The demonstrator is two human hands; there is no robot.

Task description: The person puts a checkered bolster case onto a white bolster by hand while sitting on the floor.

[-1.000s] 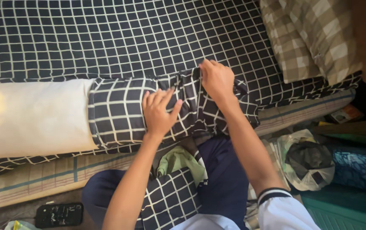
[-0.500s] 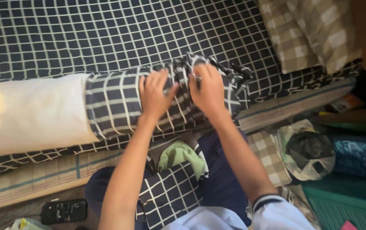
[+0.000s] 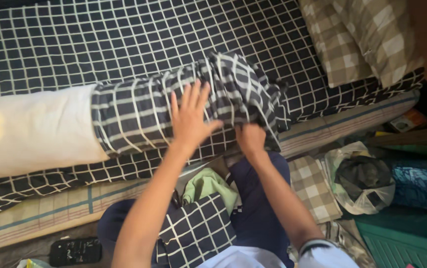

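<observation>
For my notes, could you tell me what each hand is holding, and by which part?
The right hand grips the checked cover at its lower end edge; the left hand only presses flat on it.

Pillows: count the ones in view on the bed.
2. A long white bolster pillow lies across the bed, half inside a checked cover; a tan checked pillow sits at the upper right. Others may be out of frame.
</observation>
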